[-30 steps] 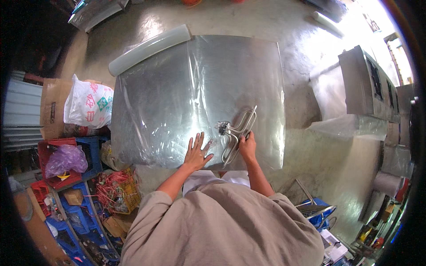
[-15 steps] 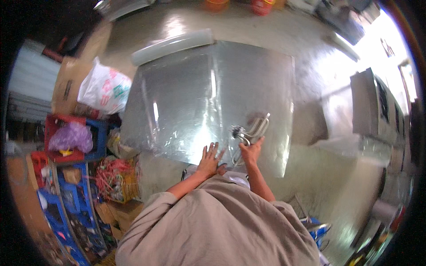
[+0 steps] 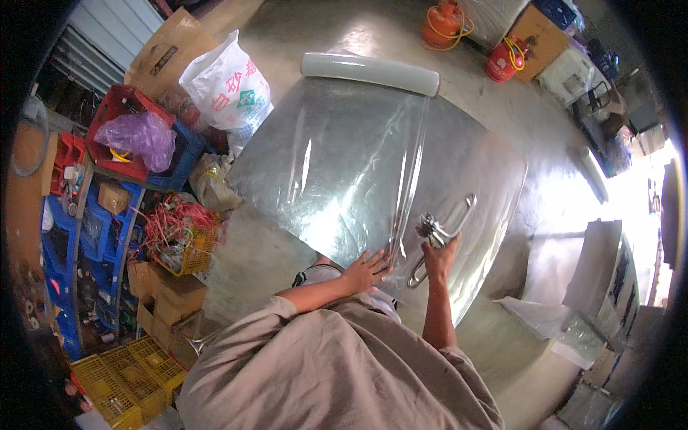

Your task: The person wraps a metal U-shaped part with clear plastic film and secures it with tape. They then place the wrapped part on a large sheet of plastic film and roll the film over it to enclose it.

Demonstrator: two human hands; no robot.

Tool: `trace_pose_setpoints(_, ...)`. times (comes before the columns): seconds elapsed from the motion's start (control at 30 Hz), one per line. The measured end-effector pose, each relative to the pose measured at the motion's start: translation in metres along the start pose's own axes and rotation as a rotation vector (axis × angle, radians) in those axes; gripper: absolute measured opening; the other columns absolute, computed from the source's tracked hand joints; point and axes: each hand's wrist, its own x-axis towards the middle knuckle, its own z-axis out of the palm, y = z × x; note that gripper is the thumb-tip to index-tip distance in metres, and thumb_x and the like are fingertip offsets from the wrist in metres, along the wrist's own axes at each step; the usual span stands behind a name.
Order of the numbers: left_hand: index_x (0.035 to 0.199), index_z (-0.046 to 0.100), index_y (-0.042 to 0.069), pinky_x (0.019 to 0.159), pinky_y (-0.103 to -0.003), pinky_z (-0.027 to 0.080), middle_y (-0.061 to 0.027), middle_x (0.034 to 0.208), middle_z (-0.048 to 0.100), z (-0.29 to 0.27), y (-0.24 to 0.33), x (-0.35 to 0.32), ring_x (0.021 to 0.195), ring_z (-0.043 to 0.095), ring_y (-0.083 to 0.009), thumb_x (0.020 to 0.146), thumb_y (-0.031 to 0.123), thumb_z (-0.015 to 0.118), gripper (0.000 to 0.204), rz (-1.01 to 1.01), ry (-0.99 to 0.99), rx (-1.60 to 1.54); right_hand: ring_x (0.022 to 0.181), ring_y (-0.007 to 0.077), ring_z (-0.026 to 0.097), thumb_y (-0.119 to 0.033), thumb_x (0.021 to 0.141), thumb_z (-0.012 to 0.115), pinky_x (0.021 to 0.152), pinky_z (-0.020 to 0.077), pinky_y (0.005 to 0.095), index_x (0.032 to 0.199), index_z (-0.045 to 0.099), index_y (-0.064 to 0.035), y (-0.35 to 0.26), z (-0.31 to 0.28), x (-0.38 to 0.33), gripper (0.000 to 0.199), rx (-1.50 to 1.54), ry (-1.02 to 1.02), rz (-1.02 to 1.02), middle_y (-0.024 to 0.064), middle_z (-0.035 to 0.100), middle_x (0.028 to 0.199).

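Note:
My left hand rests with fingers spread at the near edge of a clear plastic film. The film stretches away from me to its roll at the far side. In my right hand is a piece of bent shiny metal tube. It has long rounded loops and a cluster of small silver and dark parts at one end. My fingers are closed round it, hiding part of its middle, and I hold it above the right half of the film.
At left stand a white printed sack, a red crate with a purple bag, blue bins and a yellow basket of pink strands. Orange-red gas cylinders stand far off. A grey metal cabinet is at right.
The view has turned, so the surroundings have shifted and tilted. My left hand still lies spread at the film's near edge, and my right hand keeps hold of the bent metal tube piece.

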Motion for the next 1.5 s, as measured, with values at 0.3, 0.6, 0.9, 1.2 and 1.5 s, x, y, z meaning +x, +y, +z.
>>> trace_pose_setpoints(0.3, 0.164, 0.030, 0.012, 0.120, -0.067, 0.019, -0.0253, 0.170, 0.013, -0.042, 0.032, 0.014, 0.155, 0.010, -0.0515, 0.095, 0.072, 0.048, 0.092, -0.119, -0.189, -0.039, 0.128, 0.0467, 0.055, -0.010, 0.066, 0.090, 0.105, 0.0498, 0.0506, 0.165, 0.016, -0.0183, -0.106, 0.129, 0.063, 0.124, -0.381, -0.750, -0.807, 0.0284, 0.054, 0.139)
trace_pose_setpoints(0.6, 0.164, 0.031, 0.021, 0.121, -0.066, 0.018, -0.0233, 0.172, 0.009, -0.021, 0.034, 0.012, 0.156, 0.005, -0.0494, 0.091, 0.070, 0.058, 0.093, -0.142, -0.101, -0.157, 0.126, 0.0411, 0.056, -0.007, 0.066, 0.087, 0.105, 0.0499, 0.0469, 0.165, 0.018, -0.0224, -0.100, 0.211, 0.088, 0.122, -0.699, -1.068, -1.020, 0.0225, 0.057, 0.134)
trace_pose_setpoints(0.9, 0.161, 0.031, 0.010, 0.121, -0.064, 0.020, -0.0264, 0.169, 0.013, -0.046, 0.020, -0.002, 0.156, 0.011, -0.0477, 0.094, 0.062, 0.059, 0.089, -0.079, 0.090, -0.351, 0.130, 0.0377, 0.054, -0.012, 0.072, 0.087, 0.104, 0.0456, 0.0564, 0.163, 0.028, -0.0244, -0.104, 0.201, 0.080, 0.109, -0.839, -0.840, -1.099, 0.0223, 0.057, 0.138)
trace_pose_setpoints(1.2, 0.128, 0.068, 0.011, 0.105, -0.049, 0.047, -0.0127, 0.133, 0.062, -0.094, -0.144, -0.157, 0.125, 0.056, -0.0328, 0.087, 0.023, 0.075, 0.043, -0.547, 0.513, -0.327, 0.133, 0.0401, 0.047, -0.030, 0.076, 0.086, 0.111, 0.0383, 0.0547, 0.145, 0.053, -0.0088, 0.012, 0.075, -0.030, 0.079, -0.538, -0.434, -0.959, 0.0196, 0.052, 0.140)
trace_pose_setpoints(1.5, 0.130, 0.067, 0.016, 0.106, -0.046, 0.046, -0.0061, 0.142, 0.056, -0.030, -0.239, -0.208, 0.134, 0.051, -0.0271, 0.090, 0.021, 0.074, 0.040, -0.451, 0.368, -0.134, 0.142, 0.0445, 0.041, -0.019, 0.087, 0.078, 0.112, 0.0386, 0.0558, 0.144, 0.059, -0.0192, 0.120, 0.031, -0.058, 0.060, -0.733, -0.373, -0.794, 0.0229, 0.043, 0.154)
